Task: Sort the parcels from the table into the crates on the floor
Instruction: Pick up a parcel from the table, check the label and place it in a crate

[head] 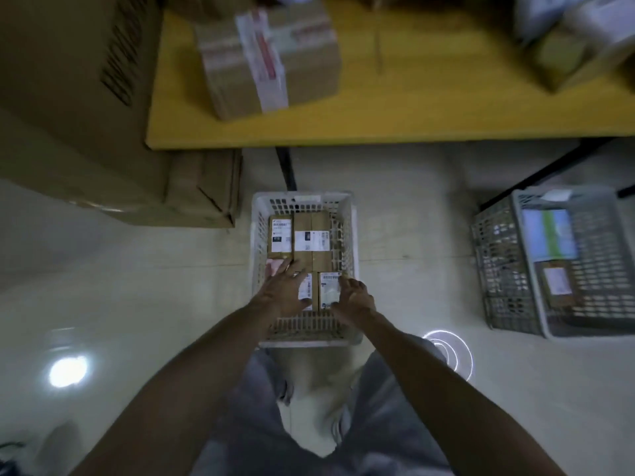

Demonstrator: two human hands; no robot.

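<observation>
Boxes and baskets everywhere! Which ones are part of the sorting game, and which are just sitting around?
Part of the job:
white crate with parcels in it
grey crate on the floor
taped parcel on the yellow table
left hand and right hand, both over the white crate

Just lying about:
big cardboard boxes beside the table

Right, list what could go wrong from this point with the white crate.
1. The white plastic lattice crate already looks tightly packed with brown cardboard parcels; squeezing in the small white-labelled parcel under the right hand may jam or crush it.
2. The left hand lies flat across parcels beside it, so fingers could get pinched.
3. The taped brown cardboard box sits near the yellow table edge above the crate and might be knocked off.
</observation>
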